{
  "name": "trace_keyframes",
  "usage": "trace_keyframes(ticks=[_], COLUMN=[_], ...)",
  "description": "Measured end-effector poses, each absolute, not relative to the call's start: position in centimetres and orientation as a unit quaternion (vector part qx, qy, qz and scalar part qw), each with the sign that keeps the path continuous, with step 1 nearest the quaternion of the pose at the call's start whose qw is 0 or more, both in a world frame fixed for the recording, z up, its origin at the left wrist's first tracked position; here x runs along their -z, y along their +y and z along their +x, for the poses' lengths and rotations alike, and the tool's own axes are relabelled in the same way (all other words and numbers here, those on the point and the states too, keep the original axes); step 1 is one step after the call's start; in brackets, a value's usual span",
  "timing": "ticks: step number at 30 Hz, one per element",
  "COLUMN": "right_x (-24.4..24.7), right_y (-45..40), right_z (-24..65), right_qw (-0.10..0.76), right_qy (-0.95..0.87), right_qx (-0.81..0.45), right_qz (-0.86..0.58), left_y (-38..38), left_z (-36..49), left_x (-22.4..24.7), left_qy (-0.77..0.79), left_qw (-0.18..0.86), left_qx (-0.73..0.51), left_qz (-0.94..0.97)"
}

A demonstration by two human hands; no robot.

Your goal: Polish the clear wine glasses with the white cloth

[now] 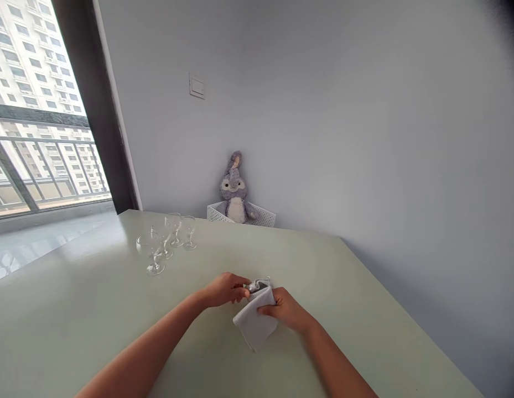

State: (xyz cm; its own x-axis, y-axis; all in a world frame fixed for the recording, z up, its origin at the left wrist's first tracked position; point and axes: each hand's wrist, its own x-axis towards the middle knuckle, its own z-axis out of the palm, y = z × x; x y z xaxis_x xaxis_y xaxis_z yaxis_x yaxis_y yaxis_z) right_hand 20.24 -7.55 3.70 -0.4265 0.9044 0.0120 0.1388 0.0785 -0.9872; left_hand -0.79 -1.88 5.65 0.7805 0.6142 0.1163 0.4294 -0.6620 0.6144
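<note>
My left hand point(227, 289) is closed, its fingers and thumb pinching a small clear stemmed glass point(254, 287) held just above the table. My right hand point(285, 309) grips a white cloth point(257, 321), which is folded over and hangs down toward the tabletop. The cloth lies against the right side of the glass, and cloth and fingers hide much of it. To the left of my hands, several clear stemmed glasses point(156, 268) stand upright in a loose group.
A pale green table point(215, 365) spreads beneath my arms. Beyond its far edge, a grey plush rabbit point(235, 210) sits in a white perforated basket point(265, 217) in the wall corner. A light switch point(197, 86) is on the wall, and a window with a railing is at left.
</note>
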Motion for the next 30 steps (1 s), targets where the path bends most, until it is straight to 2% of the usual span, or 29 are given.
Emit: trace_keyframes(ticks=[2,5,7,10,14,17,21,23,26,30], right_x=[-3.4,-2.5,-2.0,-1.7,-2.1,-2.8,-3.5,-3.5,-3.3,-3.6], right_y=[-7.3,-6.9,-6.8,-7.0,-7.2,-7.2,-6.9,-6.5,-5.9,-6.0], right_z=[20.2,19.5,19.0,18.4,18.8,19.3,19.7,20.3,21.7,23.0], right_qw=[0.377,0.481,0.531,0.521,0.418,0.356,0.347,0.374,0.42,0.457], right_qy=[-0.613,-0.492,-0.414,-0.422,-0.577,-0.702,-0.826,-0.837,-0.813,-0.779], right_qx=[-0.571,-0.624,-0.656,-0.665,-0.579,-0.459,-0.227,-0.109,0.017,0.105], right_qz=[-0.394,-0.37,-0.341,-0.329,-0.396,-0.412,-0.381,-0.384,-0.403,-0.416], left_y=[-2.2,-2.9,-3.2,-2.8,-1.7,-1.2,-1.2,-1.2,-0.6,1.0], left_z=[-0.6,-0.1,0.1,-0.1,-0.8,-1.2,-1.8,-2.0,-2.2,-2.7], left_x=[-6.0,-6.0,-5.7,-5.3,-5.1,-5.2,-5.6,-5.7,-5.5,-4.7], left_qy=[0.307,0.344,0.331,0.31,0.297,0.315,0.296,0.281,0.305,0.44], left_qw=[0.254,0.014,-0.11,-0.154,-0.03,0.167,0.488,0.575,0.573,0.392], left_qx=[-0.155,-0.247,-0.28,-0.275,-0.234,-0.193,-0.097,-0.077,-0.099,-0.178], left_qz=[0.904,0.906,0.894,0.897,0.925,0.914,0.815,0.765,0.754,0.788])
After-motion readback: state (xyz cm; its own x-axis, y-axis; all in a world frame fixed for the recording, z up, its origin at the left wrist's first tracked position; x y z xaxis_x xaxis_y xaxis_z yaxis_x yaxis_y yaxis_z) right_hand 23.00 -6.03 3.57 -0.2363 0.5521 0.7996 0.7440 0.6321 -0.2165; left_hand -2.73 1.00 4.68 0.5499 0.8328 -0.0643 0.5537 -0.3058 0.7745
